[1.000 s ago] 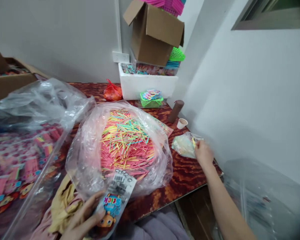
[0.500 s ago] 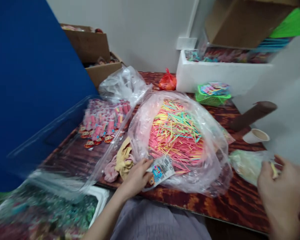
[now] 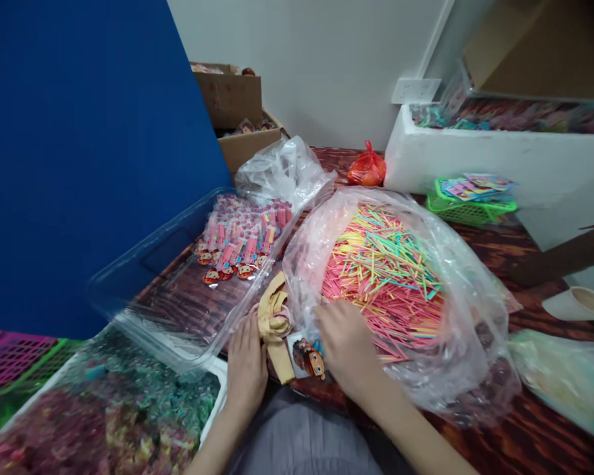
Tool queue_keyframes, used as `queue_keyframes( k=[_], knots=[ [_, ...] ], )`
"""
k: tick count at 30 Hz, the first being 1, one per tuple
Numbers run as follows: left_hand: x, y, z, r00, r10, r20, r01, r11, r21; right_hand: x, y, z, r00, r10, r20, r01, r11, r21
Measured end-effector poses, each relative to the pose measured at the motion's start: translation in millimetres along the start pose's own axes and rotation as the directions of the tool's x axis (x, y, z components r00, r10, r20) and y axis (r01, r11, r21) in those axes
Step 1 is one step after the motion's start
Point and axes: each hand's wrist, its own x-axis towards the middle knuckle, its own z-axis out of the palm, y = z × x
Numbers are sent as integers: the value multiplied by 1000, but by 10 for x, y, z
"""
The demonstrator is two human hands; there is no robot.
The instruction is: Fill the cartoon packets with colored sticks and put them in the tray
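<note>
My left hand (image 3: 247,359) lies flat, fingers together, on the table edge, touching a yellow cloth (image 3: 273,316). My right hand (image 3: 344,346) is palm down, fingers curled over the upper end of a small printed packet (image 3: 307,357) with a cartoon figure on it. That hand also presses on the near rim of a big clear bag (image 3: 470,316) full of pink, yellow and green sticks (image 3: 386,270). The packet's top is hidden under the hand.
A clear plastic tub (image 3: 168,297) at the left holds several pink packets (image 3: 242,237). Behind stand a white foam box (image 3: 475,158), green basket (image 3: 470,210), red bag (image 3: 367,170), cardboard boxes (image 3: 232,99), paper cup (image 3: 581,303). A small bag (image 3: 564,376) lies at the right. A blue panel (image 3: 79,152) fills the left.
The view swung left. My left hand let go of the packet and now lies flat beside the cloth. My right hand came from the small bag at the right onto the packet.
</note>
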Motion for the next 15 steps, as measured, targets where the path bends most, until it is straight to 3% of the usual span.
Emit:
queue_keyframes(
  k=[4, 7, 12, 15],
  knots=[
    [-14, -136, 113, 1000, 19, -19, -18, 1000, 16, 472, -421, 693, 918, -256, 304, 291, 953, -77],
    [-3, -174, 141, 996, -2, -87, 0, 1000, -25, 634, -440, 980, 829, -381, 409, 430, 902, -32],
    [-44, -212, 147, 990, -48, -135, 35, 994, -102, 781, -212, 955, 715, -520, 467, 544, 833, 96],
    [-64, -226, 155, 989, -37, -143, 19, 992, -124, 848, -144, 903, 693, -519, 501, 541, 833, 115]
  ],
)
